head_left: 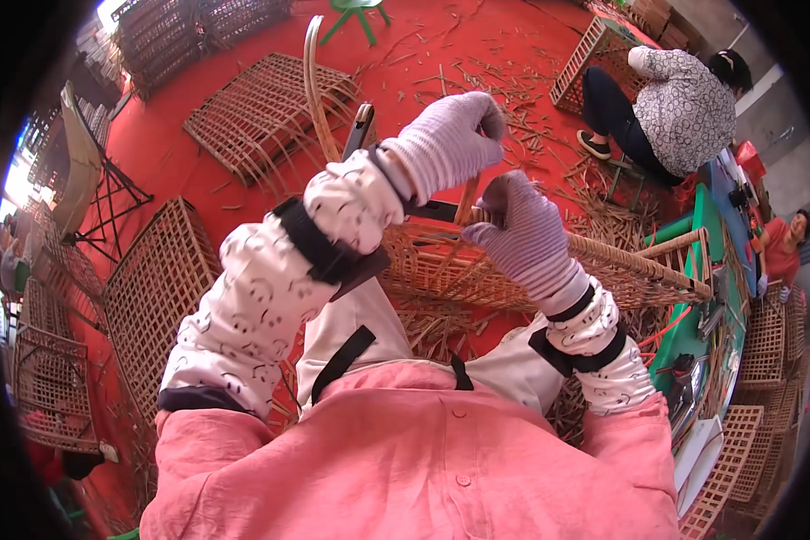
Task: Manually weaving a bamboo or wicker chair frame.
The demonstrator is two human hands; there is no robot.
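A woven cane basket (454, 270) lies across my lap, its long rim running off to the right. My left hand (450, 144), in a striped knit glove, is raised over the basket with its fingers curled; what they hold is hidden. My right hand (531, 234), gloved alike, is at the rim, with thumb and fingers closed around a short cane strip (466, 202) standing up there. A bent cane hoop (313, 90) rises left of my left hand. Beside it a dark flat bar (360, 126) sticks up, partly hidden by my sleeve.
Other woven panels (265, 112) and a lattice basket (157, 297) lie on the red floor to the left. Cane scraps (522, 108) litter the floor ahead. A seated person (684, 112) works by another basket (594, 67) at far right. A green bench (693, 315) borders my right.
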